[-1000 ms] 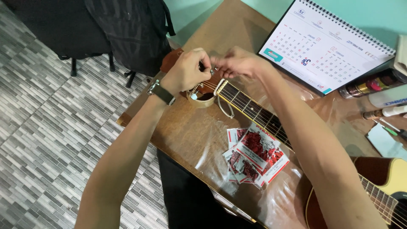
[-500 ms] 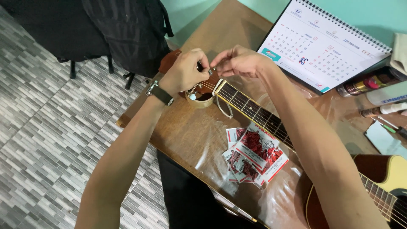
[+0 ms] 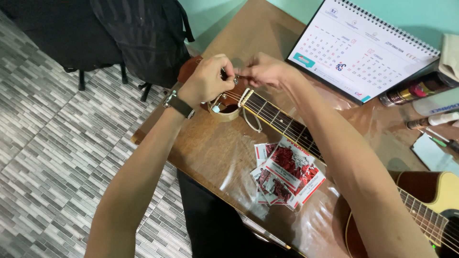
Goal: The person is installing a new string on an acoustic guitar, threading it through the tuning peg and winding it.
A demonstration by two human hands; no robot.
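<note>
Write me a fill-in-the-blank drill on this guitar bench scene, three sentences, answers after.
1. Both hands, the left hand and the right hand, meet at the ____ of the acoustic guitar.
2. The watch sits on the ____ wrist.
3. The red and white string packets lie on the wooden table beside the guitar's ____.

Missing words: headstock; left; neck

Both forearms are seen bare, with no sleeves in view. A wristwatch [image 3: 178, 103] with a dark strap and a metal case is worn on the left wrist.
</note>
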